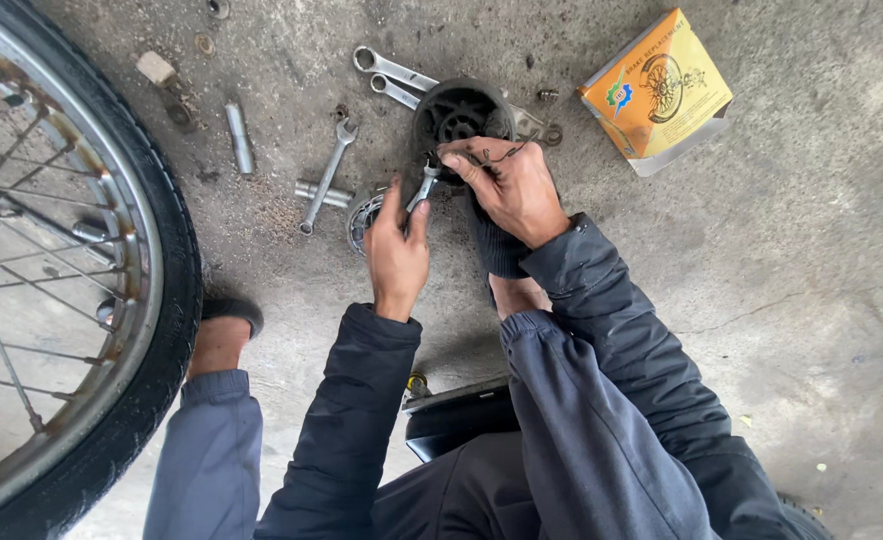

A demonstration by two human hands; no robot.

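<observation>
A black round hub part (459, 115) sits on the concrete floor (792, 260), just beyond both hands. The right hand (510, 188) has its grip closed on the hub's near edge; the left hand (397, 250) pinches a small metal tool (424, 185) against it. Loose spanners (327, 175) lie left of the left grip, an orange box (657, 90) well right.

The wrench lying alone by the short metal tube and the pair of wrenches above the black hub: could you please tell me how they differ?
The single wrench lies apart on the concrete, its open-jaw end up, running steeply; the pair of wrenches lie side by side, ring ends showing, slanting gently. The single one shows its full length; the pair run behind the black hub, hiding their far ends. Neither hand touches them: left hand and right hand work at the hub. All are bare silver metal.
</observation>
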